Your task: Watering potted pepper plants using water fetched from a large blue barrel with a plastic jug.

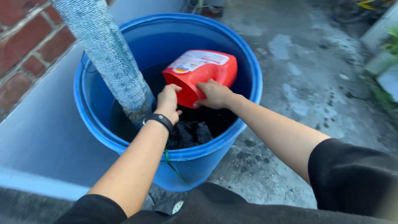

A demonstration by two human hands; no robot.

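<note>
Red jug (pixel 203 72) tilted above both hands' grip.

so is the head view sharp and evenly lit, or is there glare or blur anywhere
Head view: soft, even daylight, no harsh glare; the red jug and both hands, left and right, are fairly sharp; the blue barrel's inside is dark; the sleeves near the bottom edge look soft.

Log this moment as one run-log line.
left hand: on red jug | right hand: gripping jug | jug tilted over blue barrel | dark contents inside
</note>
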